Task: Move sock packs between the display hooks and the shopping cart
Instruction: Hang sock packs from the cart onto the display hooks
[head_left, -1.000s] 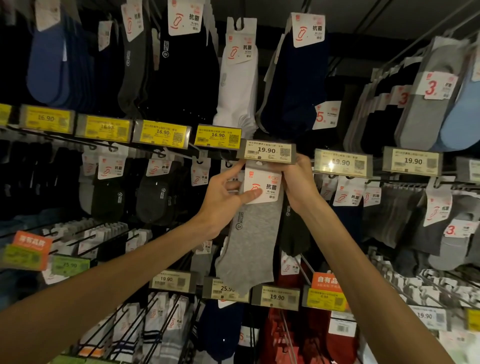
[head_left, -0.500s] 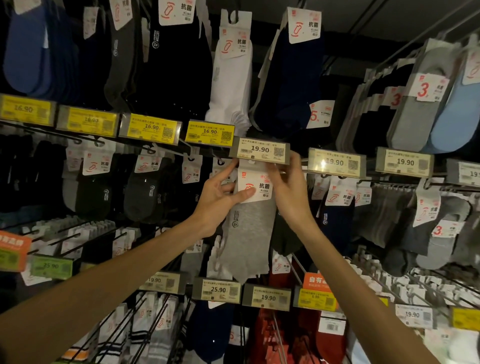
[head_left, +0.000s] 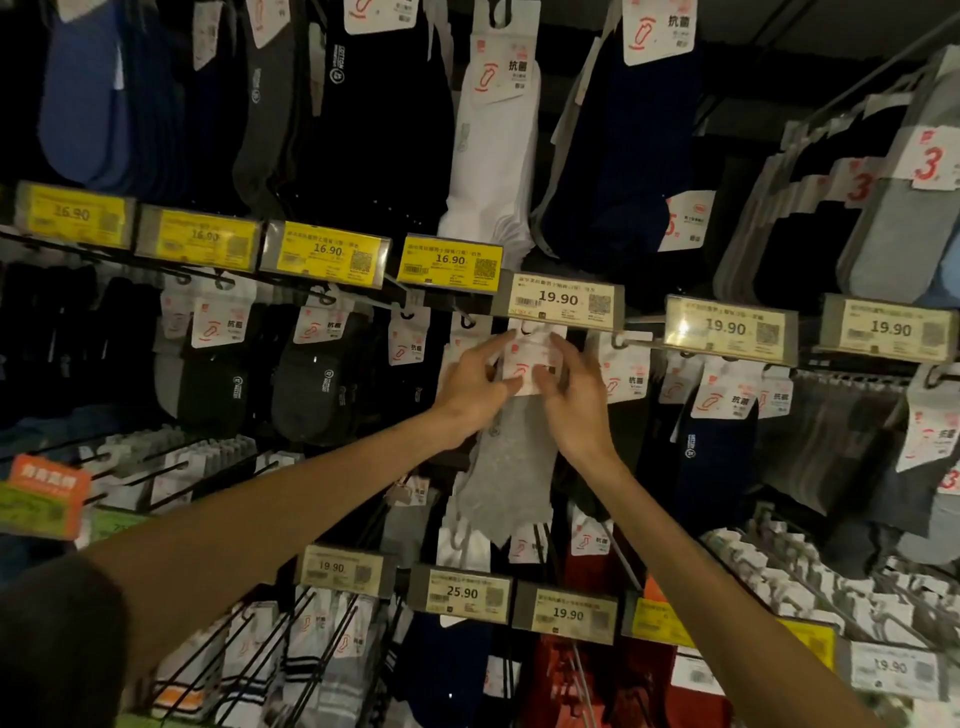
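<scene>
Two hands (head_left: 470, 387) (head_left: 576, 405) pinch grey sock pack (head_left: 511, 467), card (head_left: 531, 356) half-covered.

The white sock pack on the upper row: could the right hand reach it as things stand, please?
Probably yes: the white sock pack hangs unobstructed just above, though the right hand pinches the grey sock pack.

One head-worn wide-angle camera faces the sock display (head_left: 558, 300) close up, at arm's reach, tilted slightly upward.

The sock pack (head_left: 511, 467) was plain grey under a white card (head_left: 535, 358) printed red. Above it were white socks (head_left: 493, 156) and a cream price tag (head_left: 558, 301); below it, red socks (head_left: 571, 675).
</scene>
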